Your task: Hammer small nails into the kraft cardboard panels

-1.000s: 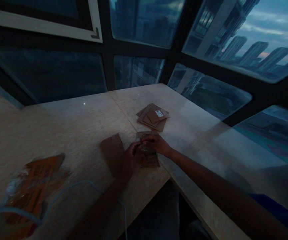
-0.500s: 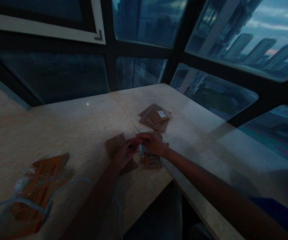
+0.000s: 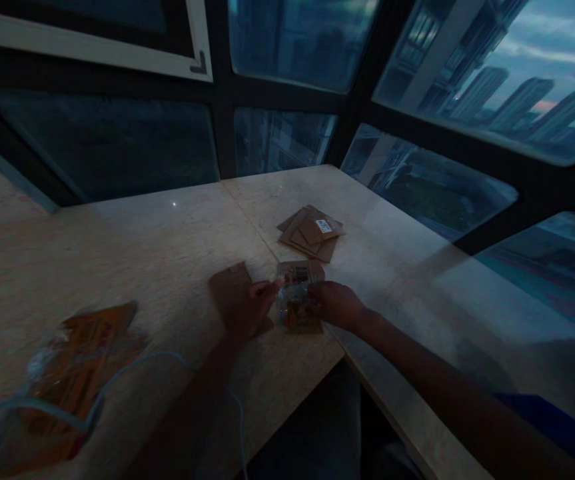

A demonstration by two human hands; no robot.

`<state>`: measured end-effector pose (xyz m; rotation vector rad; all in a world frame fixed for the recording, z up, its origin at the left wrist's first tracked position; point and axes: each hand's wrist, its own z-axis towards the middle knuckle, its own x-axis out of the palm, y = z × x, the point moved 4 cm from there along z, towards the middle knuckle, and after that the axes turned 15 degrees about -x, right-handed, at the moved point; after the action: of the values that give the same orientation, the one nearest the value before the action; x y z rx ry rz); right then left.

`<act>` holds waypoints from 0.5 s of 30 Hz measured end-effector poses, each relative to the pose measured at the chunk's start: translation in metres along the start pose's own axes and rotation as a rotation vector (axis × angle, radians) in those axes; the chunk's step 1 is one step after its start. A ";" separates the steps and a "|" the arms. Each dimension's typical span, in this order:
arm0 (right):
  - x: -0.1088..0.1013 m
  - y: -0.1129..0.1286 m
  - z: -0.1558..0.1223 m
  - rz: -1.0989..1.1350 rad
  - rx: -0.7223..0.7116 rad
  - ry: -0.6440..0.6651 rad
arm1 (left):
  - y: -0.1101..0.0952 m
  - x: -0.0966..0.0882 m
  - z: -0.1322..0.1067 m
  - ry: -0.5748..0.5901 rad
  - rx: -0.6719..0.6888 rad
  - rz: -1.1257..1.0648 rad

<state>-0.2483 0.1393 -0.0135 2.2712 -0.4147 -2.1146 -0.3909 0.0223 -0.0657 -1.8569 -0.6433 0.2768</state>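
A small clear plastic bag is stretched between my hands, just over a brown cardboard piece with dark printing. My left hand pinches its left edge, thumb and fingertips together. On the right side, my right hand is closed on the bag, its fingertips partly hidden. What lies inside the bag is too dark to make out. Under and beside my left hand is another flat brown cardboard piece, partly covered by the hand.
Farther back lies a stack of flat brown cardboard pieces with a white label on top. At left, a pale cable crosses an orange printed packet in clear plastic. Windows border the pale stone counter.
My hands were close together over the bag and have moved apart. The right hand went right and slightly down, uncovering the bag and the printed cardboard beneath.
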 end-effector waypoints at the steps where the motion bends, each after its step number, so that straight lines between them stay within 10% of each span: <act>1: 0.004 0.003 -0.002 -0.014 -0.027 0.022 | 0.000 0.003 -0.002 -0.027 0.065 0.133; 15: 0.023 0.007 -0.008 0.002 -0.392 0.025 | 0.012 0.025 -0.008 0.027 0.301 0.958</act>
<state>-0.2403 0.1270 -0.0341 2.0664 0.0029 -1.9528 -0.3624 0.0267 -0.0710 -1.7427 0.3460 0.9088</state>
